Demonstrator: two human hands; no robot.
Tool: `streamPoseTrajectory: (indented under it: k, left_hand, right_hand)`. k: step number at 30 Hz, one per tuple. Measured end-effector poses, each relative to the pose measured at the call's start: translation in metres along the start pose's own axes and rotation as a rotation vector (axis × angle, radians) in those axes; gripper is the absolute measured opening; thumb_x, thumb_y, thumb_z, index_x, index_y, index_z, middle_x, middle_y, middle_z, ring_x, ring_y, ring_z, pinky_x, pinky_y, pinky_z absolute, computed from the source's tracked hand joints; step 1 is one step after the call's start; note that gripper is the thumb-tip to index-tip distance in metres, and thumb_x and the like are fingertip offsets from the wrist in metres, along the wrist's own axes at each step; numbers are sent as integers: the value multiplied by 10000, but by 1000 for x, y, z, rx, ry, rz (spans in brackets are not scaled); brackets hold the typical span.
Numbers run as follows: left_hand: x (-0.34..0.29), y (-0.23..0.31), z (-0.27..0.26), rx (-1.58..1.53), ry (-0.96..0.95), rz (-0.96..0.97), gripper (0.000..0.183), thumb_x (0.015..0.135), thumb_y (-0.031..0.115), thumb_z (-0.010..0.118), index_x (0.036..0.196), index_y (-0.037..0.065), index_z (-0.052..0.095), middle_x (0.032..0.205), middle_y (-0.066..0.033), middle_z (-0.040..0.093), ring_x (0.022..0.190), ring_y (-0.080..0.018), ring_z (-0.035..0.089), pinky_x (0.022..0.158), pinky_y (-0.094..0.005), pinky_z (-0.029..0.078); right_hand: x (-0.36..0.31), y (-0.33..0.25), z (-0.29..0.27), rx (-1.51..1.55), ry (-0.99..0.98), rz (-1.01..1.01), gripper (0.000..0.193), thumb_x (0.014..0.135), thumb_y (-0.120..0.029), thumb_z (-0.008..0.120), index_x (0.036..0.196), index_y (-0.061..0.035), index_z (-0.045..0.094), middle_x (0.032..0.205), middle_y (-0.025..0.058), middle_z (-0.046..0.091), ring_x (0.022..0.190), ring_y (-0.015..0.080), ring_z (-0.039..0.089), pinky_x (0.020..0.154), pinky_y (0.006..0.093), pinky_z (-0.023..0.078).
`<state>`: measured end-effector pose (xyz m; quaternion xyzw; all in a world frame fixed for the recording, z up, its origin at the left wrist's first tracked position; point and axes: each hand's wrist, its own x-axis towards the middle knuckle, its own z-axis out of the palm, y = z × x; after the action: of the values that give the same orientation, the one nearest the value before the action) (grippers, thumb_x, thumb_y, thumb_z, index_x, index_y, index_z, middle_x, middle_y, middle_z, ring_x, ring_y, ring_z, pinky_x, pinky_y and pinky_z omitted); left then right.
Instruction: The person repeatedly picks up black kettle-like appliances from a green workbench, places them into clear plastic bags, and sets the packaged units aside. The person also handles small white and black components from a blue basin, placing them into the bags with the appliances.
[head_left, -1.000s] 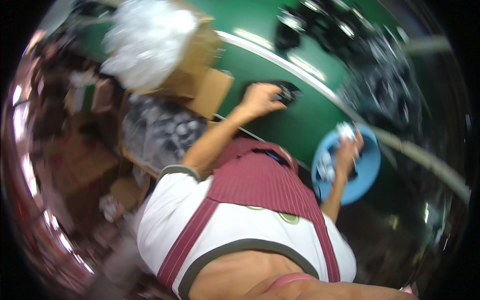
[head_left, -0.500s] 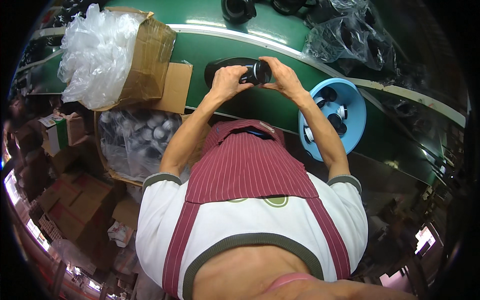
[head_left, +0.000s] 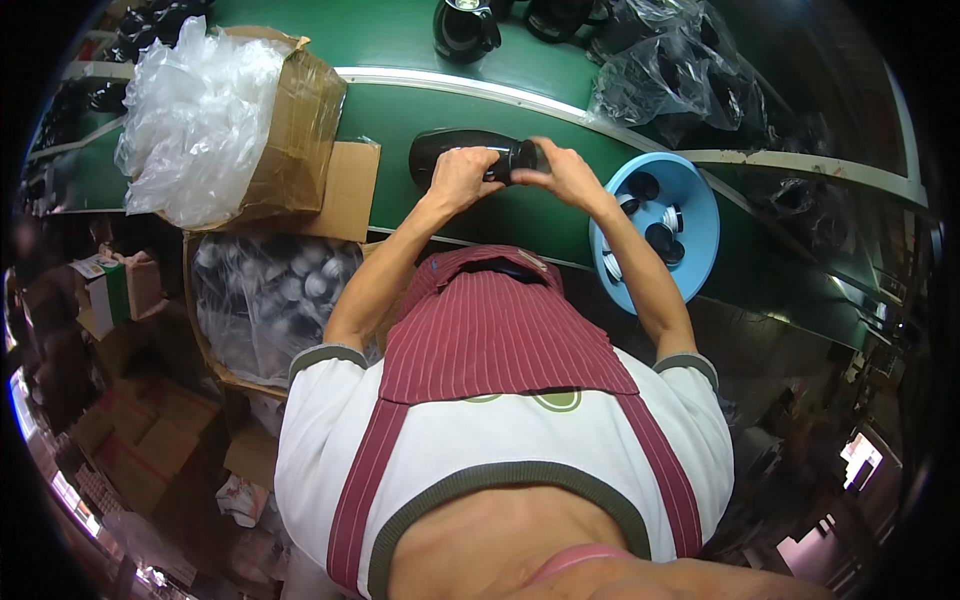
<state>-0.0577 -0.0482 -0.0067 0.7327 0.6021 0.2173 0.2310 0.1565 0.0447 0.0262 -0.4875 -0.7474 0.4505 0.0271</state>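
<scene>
Reading our view as a clock dial, we are working just below twelve o'clock, where a black vessel [head_left: 450, 142] is lying on its side on the green work surface [head_left: 530, 222], its broad end pointing toward nine and its narrow end [head_left: 524, 155] toward three. Our left hand [head_left: 463, 178] is grasping the vessel around its middle, the fingers wrapping over the top. Our right hand [head_left: 568, 175] is curling its thumb and fingers about the narrow end (the fingertips are blurring, so we cannot tell whether they are pressing tight or merely touching). Near our right forearm, toward two o'clock, a light-blue basin [head_left: 702, 225] is holding several round black-and-white pieces [head_left: 662, 238]. At ten, a cardboard box [head_left: 305, 130] is overflowing with clear plastic bags [head_left: 205, 115]; at nine, more round pale pieces [head_left: 315, 270] are sitting under plastic. Beyond the pale rail [head_left: 470, 92], at twelve, a black jug [head_left: 463, 35] is standing, and between one and two, dark bagged items [head_left: 680, 80] are lying heaped.
</scene>
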Motion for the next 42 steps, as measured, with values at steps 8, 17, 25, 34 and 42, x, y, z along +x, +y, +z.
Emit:
streamPoseTrajectory:
  k: [8,17,25,34,42]
  left_hand:
    - [-10,3,2,-24,82,-10,304,741,306,826,897,89,682,875,-132,701,807,-346,697,699,-447,559]
    - [-44,20,40,4,174,69,312,703,213,829,856,101,582,805,-80,600,745,-291,687,611,-429,543]
    - [-57,29,10,-46,120,211,365,740,301,826,977,100,634,941,-59,625,893,-257,656,748,-404,559]
    - [-108,-81,-220,653,712,-683,242,951,240,677,1089,47,723,1028,-117,705,1004,-339,646,871,-493,494]
    - [-22,-42,-19,-111,425,-187,147,935,169,665,1032,80,730,974,-154,728,850,-379,704,718,-444,564]
  right_hand:
    - [-21,15,33,-198,228,-341,800,951,-594,611,1456,6,452,1184,276,671,1099,417,666,953,442,527]
    - [-26,31,80,409,112,393,825,958,-634,574,1302,116,533,758,120,638,549,196,636,530,326,549]
    - [-44,51,98,1052,6,555,715,940,-581,642,1336,-23,434,1087,160,642,879,279,696,765,505,616]
    - [-61,47,115,927,230,440,780,928,-496,714,1383,0,321,1055,191,628,722,229,669,592,348,602]
    - [-90,63,101,997,522,432,740,934,-484,714,1392,-28,352,964,111,623,682,177,635,544,300,554]
